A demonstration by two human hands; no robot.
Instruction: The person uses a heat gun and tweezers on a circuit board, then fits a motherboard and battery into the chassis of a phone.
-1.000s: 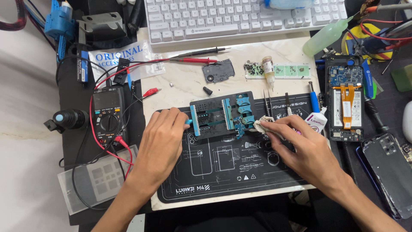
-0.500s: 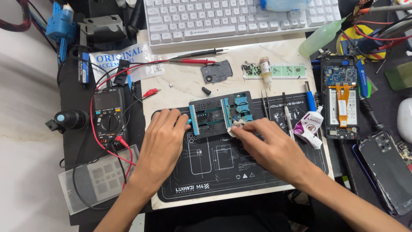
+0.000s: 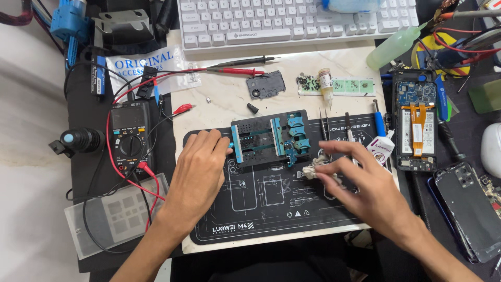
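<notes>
Since half a second ago, right hand (image 3: 365, 190) slid right and nearer along the black mat (image 3: 271, 219), fingers still pinching a crumpled wipe (image 3: 312, 171). Left hand (image 3: 201, 167) stays flat, fingertips touching the blue-clamped board holder (image 3: 269, 138). Holder lies far-left of the wipe, long axis left-right; left hand is nearer.

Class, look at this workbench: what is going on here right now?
A person is working at a phone repair bench. The left hand rests against the left end of a blue-and-black board holder on a black work mat, steadying it. The right hand pinches a small whitish wad just below the holder's right end. A multimeter and an opened phone lie either side.
</notes>
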